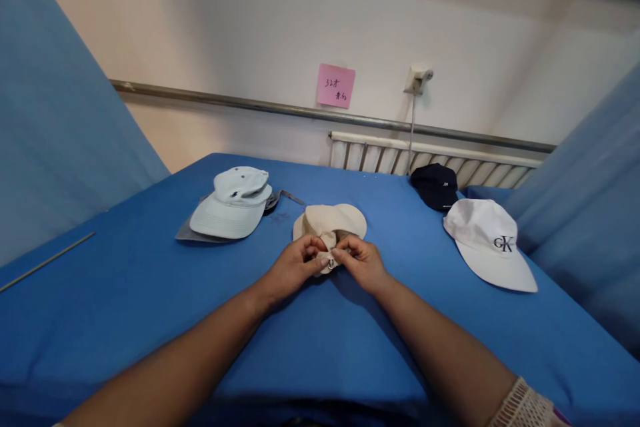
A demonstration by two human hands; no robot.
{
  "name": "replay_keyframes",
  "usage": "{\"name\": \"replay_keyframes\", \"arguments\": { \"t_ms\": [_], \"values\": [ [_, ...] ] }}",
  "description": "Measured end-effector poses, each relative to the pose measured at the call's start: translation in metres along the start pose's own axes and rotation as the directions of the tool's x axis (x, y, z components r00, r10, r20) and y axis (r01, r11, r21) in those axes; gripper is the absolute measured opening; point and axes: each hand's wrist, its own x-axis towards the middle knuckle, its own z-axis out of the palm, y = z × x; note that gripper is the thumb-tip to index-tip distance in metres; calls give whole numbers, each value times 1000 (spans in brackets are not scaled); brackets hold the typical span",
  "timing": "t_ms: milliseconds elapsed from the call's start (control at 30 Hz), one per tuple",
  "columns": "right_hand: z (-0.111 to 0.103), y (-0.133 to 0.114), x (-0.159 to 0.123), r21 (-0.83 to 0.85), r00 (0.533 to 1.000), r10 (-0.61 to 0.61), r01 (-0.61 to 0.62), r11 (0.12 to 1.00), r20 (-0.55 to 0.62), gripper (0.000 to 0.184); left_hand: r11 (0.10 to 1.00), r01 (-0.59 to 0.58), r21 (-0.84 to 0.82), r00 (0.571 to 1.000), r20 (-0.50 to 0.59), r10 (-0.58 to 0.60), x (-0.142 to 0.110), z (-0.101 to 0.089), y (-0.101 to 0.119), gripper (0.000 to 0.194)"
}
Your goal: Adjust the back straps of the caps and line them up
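Observation:
A beige cap (pixel 334 219) rests in the middle of the blue-covered table, its back strap side toward me. My left hand (pixel 299 261) pinches the cap's strap area from the left, thumb and fingers closed on the fabric. From the right, my right hand (pixel 364 260) grips the same area, its fingertips almost meeting those of the left. A small metal buckle shows just below the fingertips. Part of the cap's near side is hidden behind my fingers.
At the left, a pale blue cap (pixel 235 203) lies on a grey cap (pixel 193 232). On the right are a navy cap (pixel 434 185) and a white cap (pixel 487 237). A thin stick (pixel 47 261) lies at the left edge. Blue curtains flank the table (pixel 165 320).

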Motion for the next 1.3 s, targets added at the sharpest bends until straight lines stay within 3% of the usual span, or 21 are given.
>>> {"name": "replay_keyframes", "arguments": {
  "t_ms": [167,300,400,500,733,867,967,1033,1167,1300],
  "values": [
    [2,-2,0,-25,997,-44,43,999,-59,19,998,62,-33,997,-44,-63,2,-2,4,40],
    [1,-12,-8,-265,953,-252,202,943,-169,11,998,23,52,988,-155,-15,3,1,5,36],
    [3,-22,-15,-378,921,-384,332,864,-70,5,994,0,109,982,-186,20,3,2,4,32],
    [7,-27,-19,-415,919,-395,359,836,-1,6,986,-18,163,979,-200,51,3,3,3,29],
    [11,-25,-20,-493,942,-335,283,823,-19,9,958,-70,278,971,-201,129,3,2,0,25],
    [15,-18,-17,-421,979,-181,124,898,-97,11,907,-96,410,969,-171,180,2,2,1,24],
    [19,-9,-12,-175,987,50,-77,982,-151,16,861,-108,497,972,-129,196,1,1,1,24],
    [19,-7,-9,41,973,197,-193,980,-124,22,832,-120,541,973,-101,206,0,1,0,23],
    [12,-17,-6,386,909,413,-404,829,63,32,792,-156,590,974,-42,223,0,0,-1,20],
    [4,-25,-7,533,833,497,-543,649,243,36,775,-182,605,969,-25,246,0,0,-2,18]
  ]
}}
